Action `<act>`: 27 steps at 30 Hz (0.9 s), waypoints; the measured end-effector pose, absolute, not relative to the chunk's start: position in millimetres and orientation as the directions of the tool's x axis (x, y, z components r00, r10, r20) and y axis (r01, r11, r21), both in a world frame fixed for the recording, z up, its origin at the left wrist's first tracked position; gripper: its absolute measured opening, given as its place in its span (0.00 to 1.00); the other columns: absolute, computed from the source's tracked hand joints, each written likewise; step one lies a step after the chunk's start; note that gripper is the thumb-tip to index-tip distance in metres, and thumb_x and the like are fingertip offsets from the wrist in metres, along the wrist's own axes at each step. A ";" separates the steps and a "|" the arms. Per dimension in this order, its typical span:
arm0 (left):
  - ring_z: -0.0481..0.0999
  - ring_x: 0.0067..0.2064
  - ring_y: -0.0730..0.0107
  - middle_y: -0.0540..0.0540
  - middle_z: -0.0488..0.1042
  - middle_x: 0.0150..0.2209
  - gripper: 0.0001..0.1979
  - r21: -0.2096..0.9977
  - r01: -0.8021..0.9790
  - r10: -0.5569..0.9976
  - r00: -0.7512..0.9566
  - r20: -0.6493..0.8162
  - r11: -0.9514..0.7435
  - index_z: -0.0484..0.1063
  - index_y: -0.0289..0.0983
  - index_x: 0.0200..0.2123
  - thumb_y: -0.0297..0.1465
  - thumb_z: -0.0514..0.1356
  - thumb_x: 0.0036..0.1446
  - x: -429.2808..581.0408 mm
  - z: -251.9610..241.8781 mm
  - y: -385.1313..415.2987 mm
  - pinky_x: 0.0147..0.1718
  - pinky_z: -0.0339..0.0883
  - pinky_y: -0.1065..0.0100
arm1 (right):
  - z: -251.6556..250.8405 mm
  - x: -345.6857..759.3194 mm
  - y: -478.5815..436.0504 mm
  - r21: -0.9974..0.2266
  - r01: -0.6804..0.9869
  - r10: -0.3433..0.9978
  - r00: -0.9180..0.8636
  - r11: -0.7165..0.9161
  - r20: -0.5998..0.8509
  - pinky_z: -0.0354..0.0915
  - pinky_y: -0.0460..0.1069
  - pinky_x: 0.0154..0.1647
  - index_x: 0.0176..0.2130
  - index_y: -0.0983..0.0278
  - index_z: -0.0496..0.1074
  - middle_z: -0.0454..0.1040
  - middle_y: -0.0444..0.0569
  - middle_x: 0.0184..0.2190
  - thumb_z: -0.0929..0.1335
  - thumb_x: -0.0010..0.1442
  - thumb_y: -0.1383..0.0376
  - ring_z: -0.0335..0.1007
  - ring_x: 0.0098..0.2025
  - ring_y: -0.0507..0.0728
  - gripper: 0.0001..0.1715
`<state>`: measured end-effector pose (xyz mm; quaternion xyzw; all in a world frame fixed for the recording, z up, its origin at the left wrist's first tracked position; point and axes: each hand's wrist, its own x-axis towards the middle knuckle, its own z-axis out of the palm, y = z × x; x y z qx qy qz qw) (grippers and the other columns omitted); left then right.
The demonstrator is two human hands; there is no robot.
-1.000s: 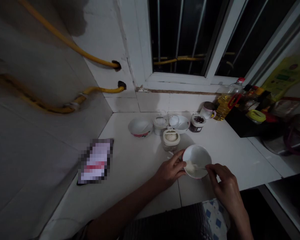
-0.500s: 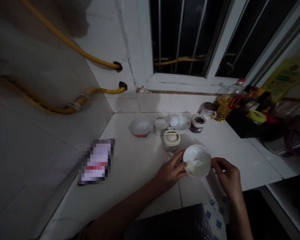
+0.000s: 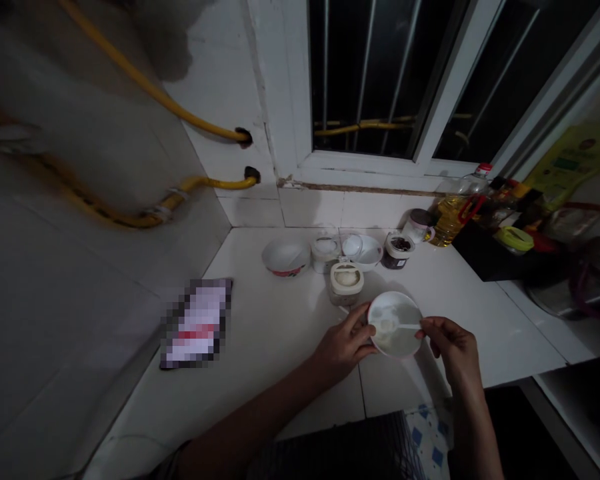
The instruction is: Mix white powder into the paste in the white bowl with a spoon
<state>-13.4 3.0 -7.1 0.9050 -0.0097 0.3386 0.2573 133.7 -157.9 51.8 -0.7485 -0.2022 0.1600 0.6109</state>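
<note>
A small white bowl [image 3: 403,343] with a reddish outside is tilted toward the camera above the counter. My left hand [image 3: 347,340] grips its left rim, thumb over the edge. Pinched in my right hand [image 3: 450,340], at the right rim, is the handle of a white spoon [image 3: 405,327] whose head lies inside the bowl. Pale content shows in the bowl, too dim to make out. Just behind my left hand stands a lidded jar [image 3: 347,283] with white content.
Along the wall are a larger bowl [image 3: 286,259], another jar [image 3: 325,253], a second bowl [image 3: 373,252], a dark-filled jar [image 3: 399,251] and a pink-handled jar [image 3: 419,227]. An oil bottle [image 3: 447,220] stands right, a pot [image 3: 555,293] far right, a blurred packet [image 3: 197,323] left.
My right hand has moved slightly left over the bowl's rim, and the spoon handle now points toward it. The view has shifted slightly.
</note>
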 end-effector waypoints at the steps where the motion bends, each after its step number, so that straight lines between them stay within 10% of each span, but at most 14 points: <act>1: 0.77 0.42 0.64 0.36 0.60 0.58 0.09 0.481 -0.184 0.174 0.777 0.605 -0.857 0.66 0.36 0.39 0.34 0.60 0.59 -13.3 -7.4 3.4 0.41 0.74 0.63 | 51.5 134.2 -157.9 -0.983 0.092 0.493 0.870 -0.159 0.001 0.50 0.44 0.14 0.26 0.67 0.75 0.73 0.47 0.17 0.73 0.44 0.54 0.50 0.15 0.47 0.17; 27: 0.69 0.54 0.59 0.42 0.62 0.55 0.11 0.765 -0.070 0.395 0.824 0.406 -0.640 0.69 0.39 0.38 0.30 0.66 0.52 -12.2 -4.6 4.5 0.47 0.71 0.62 | 64.0 150.2 -119.1 -0.998 0.011 0.475 0.879 0.058 0.037 0.47 0.45 0.15 0.25 0.66 0.74 0.72 0.45 0.16 0.74 0.43 0.59 0.49 0.15 0.47 0.12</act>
